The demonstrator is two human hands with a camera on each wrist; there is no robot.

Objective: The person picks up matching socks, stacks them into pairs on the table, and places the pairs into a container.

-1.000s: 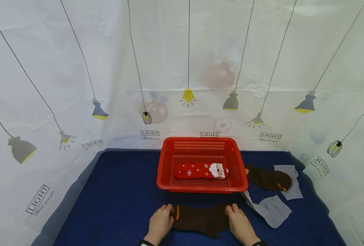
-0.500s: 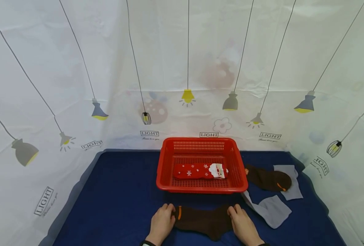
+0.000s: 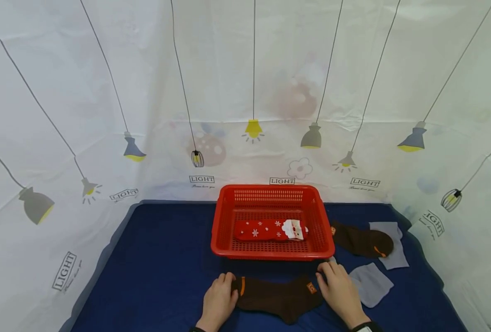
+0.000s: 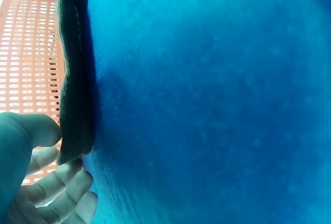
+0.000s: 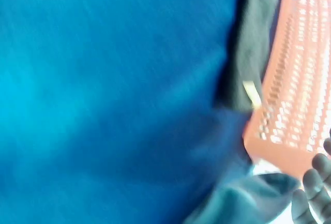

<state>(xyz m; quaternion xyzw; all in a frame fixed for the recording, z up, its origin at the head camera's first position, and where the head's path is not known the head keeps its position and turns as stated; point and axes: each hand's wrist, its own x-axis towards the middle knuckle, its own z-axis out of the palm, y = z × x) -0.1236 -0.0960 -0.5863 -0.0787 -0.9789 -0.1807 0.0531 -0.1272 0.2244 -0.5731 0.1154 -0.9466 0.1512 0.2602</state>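
A brown sock (image 3: 276, 297) lies flat on the blue cloth in front of the red basket, with an orange mark near each end. My left hand (image 3: 218, 299) pinches its left end, thumb and fingers around the edge (image 4: 75, 146) in the left wrist view. Just past the sock's right end, my right hand (image 3: 340, 293) holds nothing, its fingers loosely extended. That hand partly covers a grey sock (image 3: 372, 285) in the head view. In the right wrist view, the fingers (image 5: 313, 185) show at the right edge, beyond the grey sock (image 5: 253, 198).
The red plastic basket (image 3: 270, 255) stands at the back middle, holding a red sock (image 3: 266, 230) with snowflakes and a Santa face. To its right, another brown sock (image 3: 362, 242) overlaps a second grey sock (image 3: 397, 258). A printed white sheet (image 3: 245, 69) hangs behind and at both sides.
My right hand has let go of the brown sock's right end and moved right and slightly forward, uncovering an orange patch. The left hand keeps its pinch, shifted slightly right from a second ago.
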